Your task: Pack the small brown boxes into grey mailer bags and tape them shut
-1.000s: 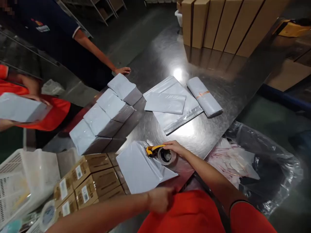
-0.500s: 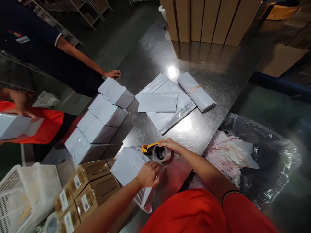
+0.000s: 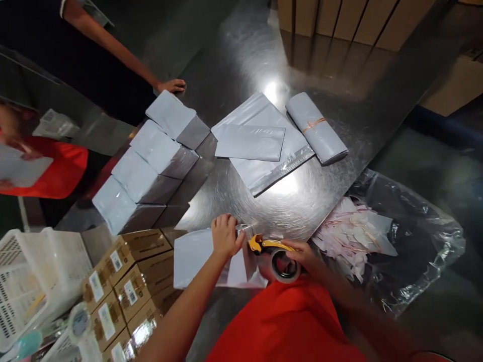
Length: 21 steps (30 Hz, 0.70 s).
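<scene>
A yellow-handled tape dispenser with a roll of clear tape is in my right hand, its fingers wrapped round the handle. Just left of it, a parcel in a pale grey mailer bag lies on the metal table. My left hand grips the parcel near its far right edge, fingers closed over the folded end. The dispenser head is close beside that end; whether tape touches the parcel I cannot tell.
Stacked wrapped parcels stand on the left, with brown cartons and a white basket nearer. Flat mailer bags and a banded roll lie ahead. A plastic bag of scraps hangs right. A co-worker's hand rests beyond.
The parcel has turned on the table. My left hand has moved to its far edge, and my right hand has drawn the tape dispenser nearer my body and to the right.
</scene>
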Tool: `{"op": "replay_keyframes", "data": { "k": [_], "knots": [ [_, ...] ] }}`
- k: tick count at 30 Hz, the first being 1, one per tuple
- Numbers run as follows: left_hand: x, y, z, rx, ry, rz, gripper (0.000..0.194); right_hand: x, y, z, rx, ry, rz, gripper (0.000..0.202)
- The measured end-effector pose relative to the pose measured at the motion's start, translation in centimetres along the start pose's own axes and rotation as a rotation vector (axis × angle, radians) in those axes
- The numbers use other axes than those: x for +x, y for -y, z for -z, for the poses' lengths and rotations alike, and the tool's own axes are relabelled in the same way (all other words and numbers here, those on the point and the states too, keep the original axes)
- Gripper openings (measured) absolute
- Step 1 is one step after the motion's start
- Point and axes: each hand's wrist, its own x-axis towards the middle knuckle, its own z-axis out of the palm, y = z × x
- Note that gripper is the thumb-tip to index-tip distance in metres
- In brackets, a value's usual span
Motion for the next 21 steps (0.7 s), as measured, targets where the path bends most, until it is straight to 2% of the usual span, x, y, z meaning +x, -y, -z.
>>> {"op": "replay_keyframes", "data": {
  "k": [2,4,5,7,9,11,13,15,17,18,20,21],
  "knots": [
    [1.6,0.7,0.7,-0.067,-0.027,0.261,0.03,1.5,0.6,-2.4,0.041,-0.051,0.07,0.056],
    [2.9,1.9,1.3,-0.094,-0.005,0.51,0.035,5.0,3.1,-4.8,0.018,-0.047,0.155,0.052],
    [3.4,2.6,1.5,-0.092,0.011,0.597,0.037,6.8,4.6,-5.7,-0.021,-0.003,0.173,0.051],
    [4.0,3.9,1.9,-0.085,0.047,0.707,0.041,9.7,7.3,-6.2,-0.052,0.077,0.119,0.049],
    [4.3,4.6,1.9,-0.08,0.064,0.777,0.041,10.1,8.4,-5.2,-0.053,0.117,0.077,0.049],
    [4.3,4.7,1.8,-0.077,0.065,0.813,0.041,7.8,7.2,-3.3,-0.04,0.091,0.086,0.051],
    [4.3,4.4,1.5,-0.078,0.066,0.836,0.041,3.8,4.3,-1.7,-0.023,0.019,0.099,0.051],
    [4.3,4.2,1.3,-0.084,0.07,0.861,0.04,0.1,0.9,-1.5,-0.007,-0.05,0.099,0.05],
    [4.4,4.4,1.2,-0.09,0.071,0.902,0.037,-1.9,-2.1,-3.0,0.002,-0.107,0.121,0.049],
    [4.4,4.7,1.3,-0.092,0.068,0.934,0.036,-2.0,-3.1,-4.2,0.02,-0.143,0.133,0.05],
    [4.4,5.7,1.6,-0.096,0.057,0.998,0.035,-0.5,-3.7,-7.0,0.068,-0.211,0.174,0.053],
    [4.2,6.4,1.9,-0.099,0.046,1.012,0.036,0.9,-3.1,-8.2,0.083,-0.229,0.202,0.055]
  ]
}}
